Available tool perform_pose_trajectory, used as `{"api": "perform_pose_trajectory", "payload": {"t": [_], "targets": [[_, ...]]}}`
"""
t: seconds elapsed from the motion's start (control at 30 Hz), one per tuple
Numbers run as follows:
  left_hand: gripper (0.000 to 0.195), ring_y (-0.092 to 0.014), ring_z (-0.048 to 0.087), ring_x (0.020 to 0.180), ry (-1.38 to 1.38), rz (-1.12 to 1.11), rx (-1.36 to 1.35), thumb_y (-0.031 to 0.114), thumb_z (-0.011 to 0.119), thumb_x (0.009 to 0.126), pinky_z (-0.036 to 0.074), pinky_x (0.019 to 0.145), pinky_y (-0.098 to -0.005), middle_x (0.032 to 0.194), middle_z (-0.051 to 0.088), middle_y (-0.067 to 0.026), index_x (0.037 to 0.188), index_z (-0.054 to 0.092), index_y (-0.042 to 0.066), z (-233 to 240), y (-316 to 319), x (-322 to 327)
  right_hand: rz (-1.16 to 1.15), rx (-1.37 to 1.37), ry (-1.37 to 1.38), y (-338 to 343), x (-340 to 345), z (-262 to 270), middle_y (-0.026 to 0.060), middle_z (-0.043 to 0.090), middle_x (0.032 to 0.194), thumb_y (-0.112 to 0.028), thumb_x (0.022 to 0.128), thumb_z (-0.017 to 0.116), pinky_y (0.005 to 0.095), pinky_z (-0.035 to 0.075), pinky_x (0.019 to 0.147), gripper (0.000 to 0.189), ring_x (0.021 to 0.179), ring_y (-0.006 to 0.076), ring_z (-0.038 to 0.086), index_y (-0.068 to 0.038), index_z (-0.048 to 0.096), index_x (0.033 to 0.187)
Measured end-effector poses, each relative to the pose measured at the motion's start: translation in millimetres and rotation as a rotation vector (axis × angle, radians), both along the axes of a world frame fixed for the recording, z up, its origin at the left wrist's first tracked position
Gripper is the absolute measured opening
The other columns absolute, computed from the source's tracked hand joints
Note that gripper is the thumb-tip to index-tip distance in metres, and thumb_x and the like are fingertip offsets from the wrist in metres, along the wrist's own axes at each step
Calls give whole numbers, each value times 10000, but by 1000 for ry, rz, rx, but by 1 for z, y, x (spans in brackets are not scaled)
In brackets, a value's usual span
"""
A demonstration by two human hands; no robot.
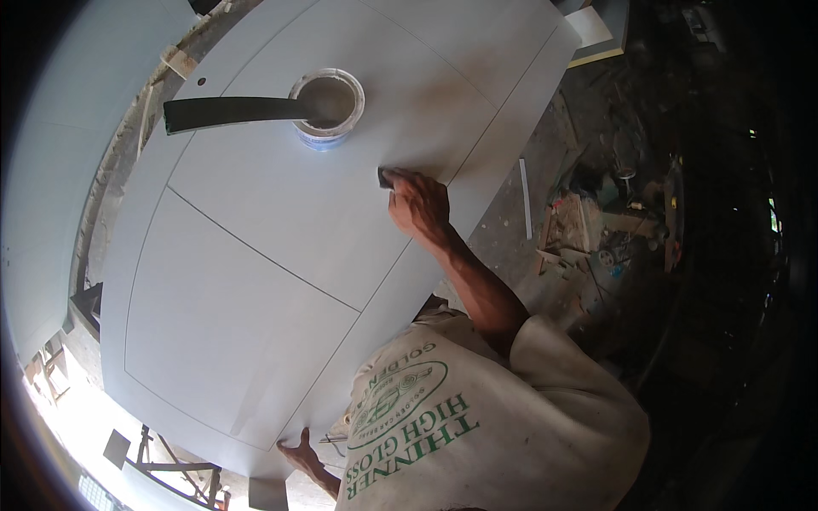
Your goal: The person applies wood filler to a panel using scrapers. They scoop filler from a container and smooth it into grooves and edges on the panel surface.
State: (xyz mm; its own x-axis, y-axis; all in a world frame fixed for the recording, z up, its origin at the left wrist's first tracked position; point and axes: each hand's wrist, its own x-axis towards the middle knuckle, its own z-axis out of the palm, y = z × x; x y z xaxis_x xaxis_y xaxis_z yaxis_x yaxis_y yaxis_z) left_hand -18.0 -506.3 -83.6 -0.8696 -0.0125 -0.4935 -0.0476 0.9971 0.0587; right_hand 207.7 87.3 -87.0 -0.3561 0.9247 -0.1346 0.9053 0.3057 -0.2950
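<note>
My right hand presses a small dark pad, perhaps folded sandpaper, against a large pale grey panel with thin grooved lines. My left hand rests at the panel's near edge, thumb and fingers spread, holding nothing that I can make out. Ahead of my right hand, an open can stands on the panel with murky greyish liquid inside. A dark flat strip slopes out of the can over its left rim. Brownish smudges mark the surface beyond my right hand.
A second pale panel lies along the left side. Loose wood, tools and scraps clutter the dim floor at right, near a white strip. Dark metal frame legs show at lower left. Another board sits at upper right.
</note>
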Motion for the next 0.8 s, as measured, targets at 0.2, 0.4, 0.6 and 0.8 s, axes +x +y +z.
{"api": "perform_pose_trajectory", "payload": {"t": [0.2,0.4,0.6,0.8], "targets": [[882,-460,589,1210,14,28,-2,225,929,673,446,1062,-518,1313,636,-277,1393,507,-60,0,4,7,-167,49,-10,94,50,26,178,747,1017,-121,936,573,499,560,854,284,950,394,706,-104,722,1177],[955,-464,574,1233,-17,-38,-15,277,928,679,436,1081,-512,1344,608,-298,1434,473,-90,-7,-9,-2,-237,309,-115,190,98,-14,167,741,1122,-83,914,578,500,576,854,306,970,395,715,-80,717,1187],[982,-465,548,1270,-44,-12,5,305,927,671,416,1112,-506,1374,582,-305,1439,462,-94,4,-2,3,-221,531,-129,192,74,-52,164,731,1052,15,839,638,495,575,839,226,993,376,707,-11,704,1054],[983,-471,537,1276,-52,-40,-10,306,926,673,413,1112,-508,1377,576,-302,1439,455,-90,-4,-13,-1,-229,604,-108,201,74,-63,168,720,1021,37,803,655,484,560,834,204,952,367,708,14,692,1002]]}}
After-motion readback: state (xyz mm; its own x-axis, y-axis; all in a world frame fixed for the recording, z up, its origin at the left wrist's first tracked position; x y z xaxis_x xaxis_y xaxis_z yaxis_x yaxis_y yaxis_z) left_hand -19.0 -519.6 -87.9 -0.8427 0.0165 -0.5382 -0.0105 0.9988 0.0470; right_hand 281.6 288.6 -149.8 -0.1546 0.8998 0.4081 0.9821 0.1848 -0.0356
